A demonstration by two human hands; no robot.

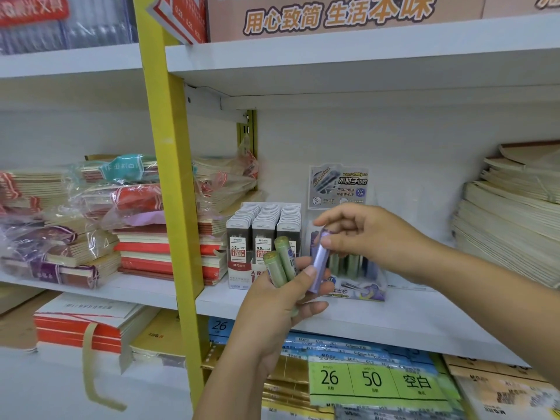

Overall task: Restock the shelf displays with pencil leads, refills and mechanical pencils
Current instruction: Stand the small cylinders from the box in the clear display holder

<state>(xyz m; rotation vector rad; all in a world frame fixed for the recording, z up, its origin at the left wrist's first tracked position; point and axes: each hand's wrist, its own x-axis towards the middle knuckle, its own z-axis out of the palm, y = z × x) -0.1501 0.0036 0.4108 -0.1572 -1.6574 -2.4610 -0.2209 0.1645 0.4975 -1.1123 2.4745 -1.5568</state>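
Purple tube (321,262) stands nearly upright between both hands in the head view. The right hand (363,234) pinches its top between thumb and forefinger, and its lower end rests against the left hand (281,295). The left fingers curl round two green tubes (281,263), whose ends poke up above them. Just behind the right fingers sits a clear display (363,287) holding more tubes. Grey lead cases (263,221) stand just beyond the left fingers, on the white shelf (394,319). Notebooks (169,256) are stacked further left.
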